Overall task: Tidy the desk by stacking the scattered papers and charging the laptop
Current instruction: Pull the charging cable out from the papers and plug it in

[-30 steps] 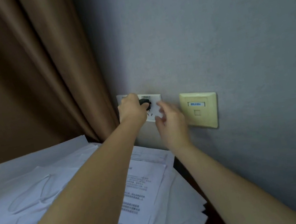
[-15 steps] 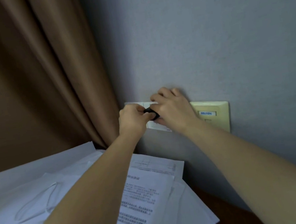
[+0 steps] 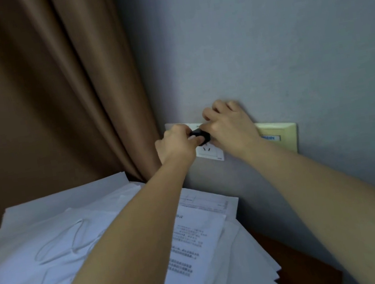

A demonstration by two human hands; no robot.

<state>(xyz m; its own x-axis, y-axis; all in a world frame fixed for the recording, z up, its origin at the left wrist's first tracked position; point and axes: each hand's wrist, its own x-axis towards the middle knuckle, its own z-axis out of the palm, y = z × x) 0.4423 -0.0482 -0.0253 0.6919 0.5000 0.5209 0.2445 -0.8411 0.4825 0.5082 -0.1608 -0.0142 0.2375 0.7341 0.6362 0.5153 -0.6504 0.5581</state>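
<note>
A second ago the right hand (image 3: 231, 130) was held open at 3 o'clock of the black plug (image 3: 201, 137), with its fingertips on the white socket plate (image 3: 210, 153). It has since been brought in, and its grip is now curled onto the plug from that side. The left hand (image 3: 177, 144) has been kept clamped on the plug from 9 o'clock throughout. The plug is held against the upper part of the plate, but its pins are hidden, so seating cannot be told. The charging step is judged to be at its final push. The laptop is not in view. The papers (image 3: 205, 242) lie in a loose, fanned heap on the tabletop (image 3: 299, 264) at 6 o'clock of the socket, so stacking is judged unfinished.

Room is tight. The curtain (image 3: 64, 100) hangs just beside the plate at 9 o'clock, and the yellow data plate (image 3: 283, 131) adjoins at 3 o'clock. Open wall is left at 12 o'clock, while any withdrawal toward 6 o'clock would pass over the fanned paper edges.
</note>
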